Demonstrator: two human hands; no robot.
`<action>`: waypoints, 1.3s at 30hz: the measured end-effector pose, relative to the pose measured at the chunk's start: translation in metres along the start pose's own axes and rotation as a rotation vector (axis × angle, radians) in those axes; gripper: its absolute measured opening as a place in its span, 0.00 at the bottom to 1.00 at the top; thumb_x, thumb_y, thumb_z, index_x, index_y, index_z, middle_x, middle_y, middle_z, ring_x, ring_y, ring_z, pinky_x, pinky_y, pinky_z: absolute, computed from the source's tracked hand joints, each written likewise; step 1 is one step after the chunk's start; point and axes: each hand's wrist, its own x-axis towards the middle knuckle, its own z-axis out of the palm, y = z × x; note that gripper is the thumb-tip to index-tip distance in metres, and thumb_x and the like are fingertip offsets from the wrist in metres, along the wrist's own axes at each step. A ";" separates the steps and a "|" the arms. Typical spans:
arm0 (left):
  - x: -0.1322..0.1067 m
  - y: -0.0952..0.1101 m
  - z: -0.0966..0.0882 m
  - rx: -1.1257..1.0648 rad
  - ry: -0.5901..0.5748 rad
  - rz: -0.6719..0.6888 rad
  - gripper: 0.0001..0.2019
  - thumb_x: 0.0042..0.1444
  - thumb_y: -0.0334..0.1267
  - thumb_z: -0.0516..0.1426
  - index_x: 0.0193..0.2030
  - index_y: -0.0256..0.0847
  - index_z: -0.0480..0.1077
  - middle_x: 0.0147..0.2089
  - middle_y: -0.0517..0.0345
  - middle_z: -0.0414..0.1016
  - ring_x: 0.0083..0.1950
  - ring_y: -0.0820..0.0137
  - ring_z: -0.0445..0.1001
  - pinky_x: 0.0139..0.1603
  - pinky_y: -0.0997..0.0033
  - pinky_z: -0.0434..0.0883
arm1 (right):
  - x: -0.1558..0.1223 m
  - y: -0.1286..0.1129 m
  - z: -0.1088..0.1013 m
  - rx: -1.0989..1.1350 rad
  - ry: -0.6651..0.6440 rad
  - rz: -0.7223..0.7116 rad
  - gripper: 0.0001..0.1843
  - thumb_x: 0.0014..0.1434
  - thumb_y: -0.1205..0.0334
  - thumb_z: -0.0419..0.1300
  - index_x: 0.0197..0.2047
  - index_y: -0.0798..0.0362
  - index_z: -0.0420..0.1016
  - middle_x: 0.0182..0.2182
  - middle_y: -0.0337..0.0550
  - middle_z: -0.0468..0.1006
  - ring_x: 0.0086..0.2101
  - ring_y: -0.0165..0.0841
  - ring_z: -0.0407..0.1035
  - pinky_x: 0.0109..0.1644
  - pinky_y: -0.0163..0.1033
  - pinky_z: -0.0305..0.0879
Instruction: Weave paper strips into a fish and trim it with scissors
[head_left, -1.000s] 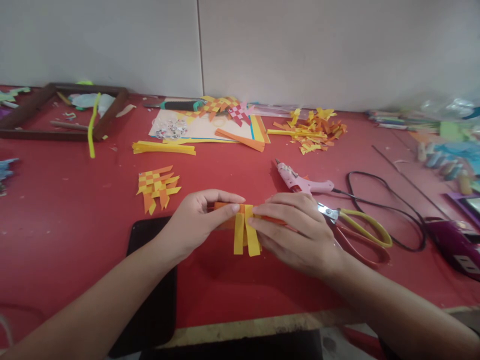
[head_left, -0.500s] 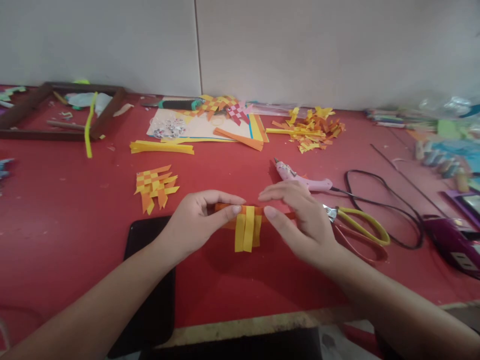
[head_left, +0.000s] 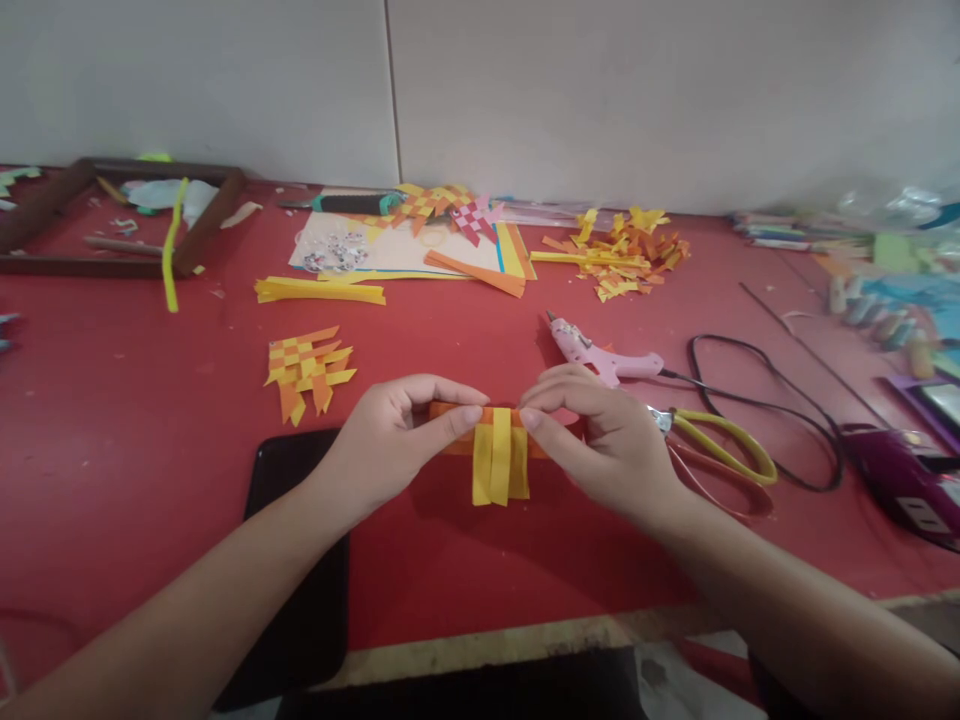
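Note:
My left hand [head_left: 394,437] pinches the left end of a weave of orange and yellow paper strips [head_left: 498,458] just above the red table [head_left: 150,400]. My right hand [head_left: 600,440] pinches the right side of the same strips, thumb and forefinger closed on them. Yellow strips hang down between the two hands. A finished orange-and-yellow woven piece [head_left: 307,368] lies to the left of my left hand.
Pink glue gun [head_left: 600,355] and yellow-handled scissors [head_left: 720,455] lie right of my hands, with a black cord [head_left: 757,390]. Yellow strips [head_left: 319,291], paper scraps [head_left: 626,252], a sheet with woven pieces [head_left: 405,245], a wooden frame [head_left: 120,215] sit further back. A black pad [head_left: 300,560] lies near the edge.
My right hand lifted off the strips with fingers spread, then came back and pinched their right side. The left hand kept its hold.

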 end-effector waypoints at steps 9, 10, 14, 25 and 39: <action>0.001 0.000 0.001 0.098 -0.096 0.012 0.07 0.58 0.41 0.62 0.42 0.44 0.79 0.41 0.60 0.82 0.41 0.73 0.78 0.41 0.77 0.72 | 0.000 -0.001 0.002 -0.002 0.009 -0.089 0.07 0.59 0.68 0.60 0.29 0.51 0.74 0.28 0.39 0.78 0.34 0.32 0.70 0.39 0.40 0.68; 0.001 0.000 0.001 0.098 -0.118 0.013 0.07 0.59 0.41 0.62 0.41 0.44 0.79 0.41 0.60 0.82 0.41 0.73 0.78 0.42 0.77 0.72 | 0.000 -0.001 0.002 0.000 0.008 -0.098 0.07 0.59 0.68 0.61 0.29 0.50 0.74 0.27 0.39 0.78 0.34 0.32 0.70 0.39 0.40 0.68; 0.001 -0.002 0.000 0.106 -0.180 0.010 0.06 0.59 0.41 0.61 0.41 0.44 0.78 0.41 0.61 0.82 0.43 0.73 0.77 0.44 0.76 0.71 | -0.001 -0.002 0.003 -0.006 -0.003 -0.122 0.06 0.57 0.67 0.62 0.29 0.50 0.74 0.26 0.38 0.77 0.34 0.32 0.69 0.38 0.39 0.68; 0.001 0.003 0.001 0.116 -0.234 -0.105 0.12 0.56 0.46 0.64 0.38 0.40 0.79 0.36 0.58 0.81 0.36 0.72 0.77 0.36 0.76 0.70 | -0.001 -0.003 0.003 0.000 -0.080 -0.132 0.06 0.57 0.67 0.61 0.28 0.50 0.74 0.27 0.38 0.78 0.35 0.32 0.70 0.37 0.37 0.68; 0.001 0.002 0.001 0.149 -0.256 -0.108 0.10 0.53 0.45 0.65 0.33 0.39 0.78 0.33 0.57 0.80 0.33 0.71 0.75 0.34 0.74 0.70 | -0.001 -0.006 0.002 -0.036 -0.129 -0.153 0.08 0.58 0.66 0.61 0.28 0.50 0.73 0.27 0.39 0.79 0.35 0.33 0.70 0.37 0.39 0.69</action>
